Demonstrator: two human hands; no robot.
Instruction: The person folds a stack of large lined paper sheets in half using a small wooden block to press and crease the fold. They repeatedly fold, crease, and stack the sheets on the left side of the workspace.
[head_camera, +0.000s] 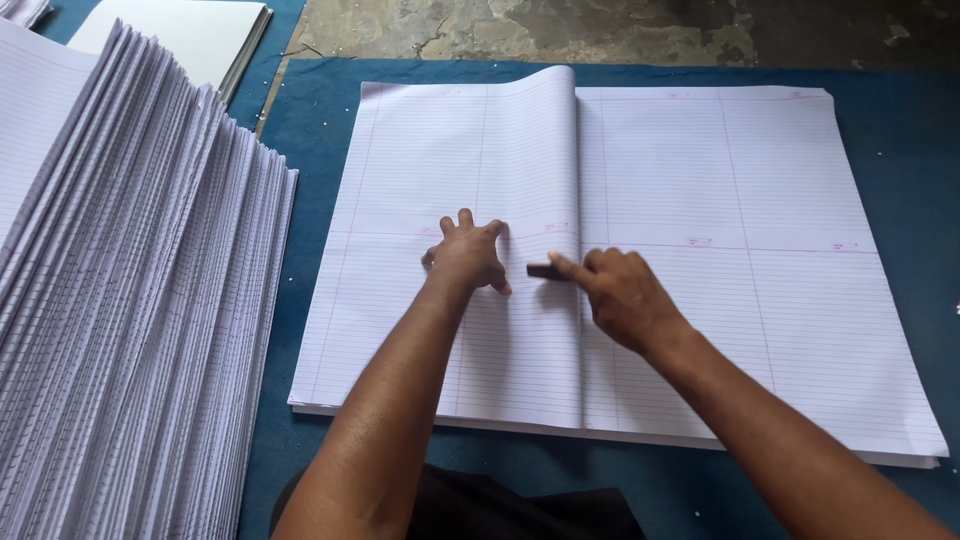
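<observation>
A large stack of ruled white sheets (760, 250) lies spread on a blue mat, with the top sheet folded over so its crease (578, 200) runs down the middle. My left hand (466, 255) presses flat on the folded left half, fingers spread. My right hand (620, 295) sits just right of the crease and holds a small dark flat tool (543, 270), its tip lying on the fold.
A tall fanned pile of folded ruled sheets (140, 300) fills the left side. More white sheets (195, 35) lie at the back left. The blue mat (300, 130) covers the surface, and bare rough concrete (520, 30) shows beyond it.
</observation>
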